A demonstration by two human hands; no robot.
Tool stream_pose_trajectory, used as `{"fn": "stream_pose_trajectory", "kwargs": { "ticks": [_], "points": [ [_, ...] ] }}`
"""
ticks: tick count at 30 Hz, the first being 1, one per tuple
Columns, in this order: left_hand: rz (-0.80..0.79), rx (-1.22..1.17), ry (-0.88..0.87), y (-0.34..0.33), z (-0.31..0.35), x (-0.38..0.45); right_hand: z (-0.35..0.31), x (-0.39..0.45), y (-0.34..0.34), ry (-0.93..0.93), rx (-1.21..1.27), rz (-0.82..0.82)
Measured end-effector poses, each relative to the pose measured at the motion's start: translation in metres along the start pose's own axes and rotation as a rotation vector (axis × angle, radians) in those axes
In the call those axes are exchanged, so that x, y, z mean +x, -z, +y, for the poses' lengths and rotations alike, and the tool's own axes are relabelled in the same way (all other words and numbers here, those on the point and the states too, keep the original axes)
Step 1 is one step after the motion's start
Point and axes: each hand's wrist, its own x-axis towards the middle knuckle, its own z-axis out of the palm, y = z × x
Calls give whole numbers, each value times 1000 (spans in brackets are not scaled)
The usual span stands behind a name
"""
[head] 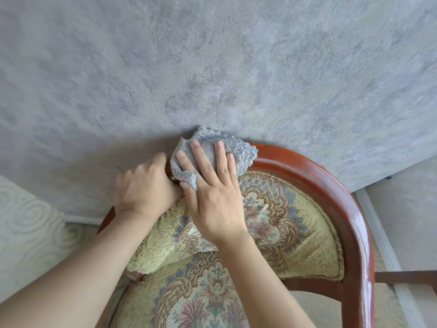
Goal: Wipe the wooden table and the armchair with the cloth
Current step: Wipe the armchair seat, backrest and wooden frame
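The armchair (331, 192) has a glossy reddish-brown curved wooden frame and a floral tapestry back and seat. It fills the lower middle of the head view, backed against the wall. A fluffy grey cloth (238, 147) lies bunched on the top of the chair's back rail. My right hand (212, 195) presses flat on the cloth with fingers spread. My left hand (146, 185) grips the top rail just left of the cloth, fingers curled over the wood. The wooden table is out of view.
A grey textured wall (212, 67) with a swirl pattern stands right behind the chair. A white baseboard (383, 245) runs along the floor at right, and pale patterned flooring (35, 233) shows at lower left.
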Motion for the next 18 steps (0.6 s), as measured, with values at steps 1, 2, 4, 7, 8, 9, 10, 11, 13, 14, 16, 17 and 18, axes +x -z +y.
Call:
{"fn": "stream_pose_trajectory", "kwargs": {
  "ticks": [1, 2, 4, 7, 8, 9, 10, 11, 13, 14, 16, 17, 18],
  "points": [
    [14, -7, -4, 0, 1, 0, 5, 0, 3, 28, -44, -10],
    [28, -11, -5, 1, 2, -1, 10, -1, 5, 49, -85, -14],
    [53, -10, -15, 0, 2, -1, 21, -5, 11, 29, -139, 7],
    [65, 6, -19, 1, 1, 0, 50, -17, 24, -94, -164, 61],
    [71, 6, -22, 1, 2, 0, 63, -23, 30, -130, -174, 85],
    [72, 2, -21, 1, 2, 0, 76, -30, 35, -161, -189, 112],
    [70, -2, -18, 1, 2, 0, 89, -38, 41, -194, -208, 134],
    [64, 0, -14, 0, 2, 1, 101, -45, 46, -236, -224, 143],
    [48, 11, 2, -1, 1, 1, 121, -62, 56, -359, -234, 135],
    [45, 8, 5, -1, 1, 1, 129, -69, 61, -438, -218, 142],
    [44, -3, 4, -2, 0, 1, 137, -77, 67, -605, -137, 183],
    [45, -6, 4, -2, 0, 1, 136, -77, 67, -677, -81, 216],
    [47, -9, 2, -2, 0, 1, 133, -75, 66, -734, -20, 259]
  ]
}}
